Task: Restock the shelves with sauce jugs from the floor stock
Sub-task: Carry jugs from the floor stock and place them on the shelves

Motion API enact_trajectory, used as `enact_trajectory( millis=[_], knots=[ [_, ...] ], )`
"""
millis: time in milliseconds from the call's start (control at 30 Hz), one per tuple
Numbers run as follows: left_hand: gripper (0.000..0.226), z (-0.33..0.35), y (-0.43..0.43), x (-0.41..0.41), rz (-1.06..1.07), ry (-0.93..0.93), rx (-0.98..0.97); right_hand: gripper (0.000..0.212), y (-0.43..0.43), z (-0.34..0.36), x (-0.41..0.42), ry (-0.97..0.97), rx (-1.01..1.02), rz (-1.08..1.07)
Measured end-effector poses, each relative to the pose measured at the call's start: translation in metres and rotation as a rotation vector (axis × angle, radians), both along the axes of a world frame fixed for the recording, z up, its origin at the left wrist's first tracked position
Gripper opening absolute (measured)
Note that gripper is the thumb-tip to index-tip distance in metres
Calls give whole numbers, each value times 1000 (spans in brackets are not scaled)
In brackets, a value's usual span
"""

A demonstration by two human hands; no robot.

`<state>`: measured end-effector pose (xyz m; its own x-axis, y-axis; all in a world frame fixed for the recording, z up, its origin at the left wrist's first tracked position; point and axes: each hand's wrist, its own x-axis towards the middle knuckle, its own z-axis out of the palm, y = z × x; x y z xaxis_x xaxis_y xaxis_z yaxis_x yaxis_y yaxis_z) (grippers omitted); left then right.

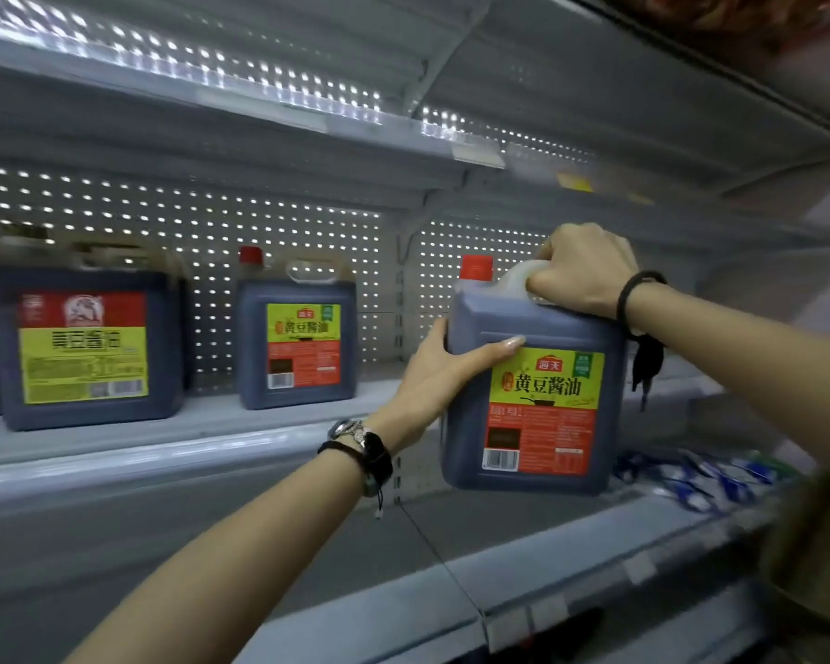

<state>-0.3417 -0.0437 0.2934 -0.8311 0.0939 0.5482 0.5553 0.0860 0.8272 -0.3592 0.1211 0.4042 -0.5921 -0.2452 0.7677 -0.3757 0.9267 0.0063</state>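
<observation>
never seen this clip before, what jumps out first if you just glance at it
The dark sauce jug with a red cap, held up in front of the shelf at right of centre, catches the eye first. The right hand has its grip on the handle and the left hand steadies the side. Further left, two more jugs stand on that shelf, a smaller one and a larger one.

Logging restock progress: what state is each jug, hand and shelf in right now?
Held jug: capped, upright, in the air before the shelf.
Right hand: gripping its handle.
Left hand: steadying its side.
Middle jug: capped, standing on shelf.
Left jug: standing on shelf.
Shelf: partly stocked.
</observation>
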Motion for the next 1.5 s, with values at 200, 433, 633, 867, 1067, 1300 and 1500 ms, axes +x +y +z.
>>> enact_trajectory(
  millis=[200, 433, 633, 867, 1067, 1300, 1500],
  knots=[
    [69, 15, -30, -11, 122, 1, 24, 26, -37, 17, -34, 32, 2, 150],
    [72, 32, -45, -54, 309, -1, 38, 11, -61, 34, -91, -12, -12, 319],
    [79, 35, -49, -105, 505, 30, 54, 25, -82, 36, -159, 1, -24, 368],
    [94, 33, -63, -161, 720, 3, 57, 17, -119, 35, -229, -99, -93, 483],
    [98, 27, -78, -193, 819, -58, 35, 23, -145, 26, -267, -138, -90, 555],
    [79, 20, -82, -202, 806, 42, 99, 16, -167, 15, -288, -165, -116, 628],
    [90, 18, -86, -207, 762, -66, 166, 21, -180, 20, -298, -273, 19, 654]
  ],
)
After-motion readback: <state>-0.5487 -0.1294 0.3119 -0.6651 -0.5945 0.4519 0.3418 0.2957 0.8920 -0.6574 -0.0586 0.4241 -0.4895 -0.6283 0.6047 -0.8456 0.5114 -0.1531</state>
